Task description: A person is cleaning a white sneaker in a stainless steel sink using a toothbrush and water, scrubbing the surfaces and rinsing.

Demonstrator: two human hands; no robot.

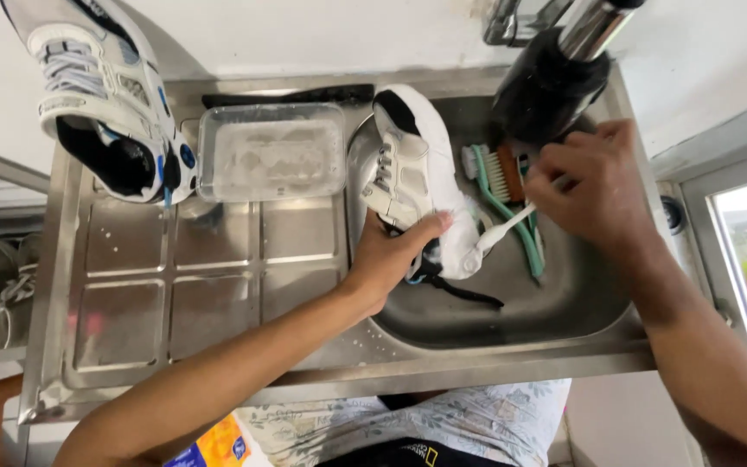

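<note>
The left hand [395, 251] is clamping the soapy, likely slippery white sneaker [417, 173] at its heel while the right hand [594, 177] is pinching a toothbrush [503, 229].

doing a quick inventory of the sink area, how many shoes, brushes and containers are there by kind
White sneakers: 2, one in the left hand in the sink, one propped at the drainboard's far left corner
Brushes: 2, a white toothbrush in the right hand, a green scrub brush in the basin
Clear plastic containers: 1
Total: 5
</note>
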